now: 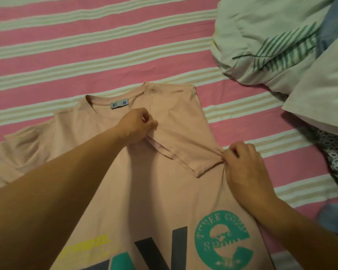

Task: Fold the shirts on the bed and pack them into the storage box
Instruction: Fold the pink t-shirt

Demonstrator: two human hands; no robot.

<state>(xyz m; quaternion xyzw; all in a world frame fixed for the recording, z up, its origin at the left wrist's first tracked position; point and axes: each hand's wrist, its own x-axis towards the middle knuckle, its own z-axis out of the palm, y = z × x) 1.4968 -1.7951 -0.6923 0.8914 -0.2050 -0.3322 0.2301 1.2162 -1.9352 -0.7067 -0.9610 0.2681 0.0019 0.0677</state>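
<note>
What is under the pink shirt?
The pink shirt lies flat on the pink and white striped bedsheet, which shows all around it. Whatever else might be beneath the shirt is covered by its fabric.

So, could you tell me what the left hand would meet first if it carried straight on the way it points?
Probably the folded-in sleeve that the left hand pinches at its edge; beyond it, the striped sheet, though depth is unclear.

Peach shirt (144, 191): soft matt knit cloth, lightly creased, flat matt printed graphics, small woven neck label (119, 104). Bed sheet (86, 45): matt woven cloth, pink and pale stripes, smooth. Clothes pile (277, 41): rumpled matt cloth, pale green, white, blue, one patterned piece.
</note>
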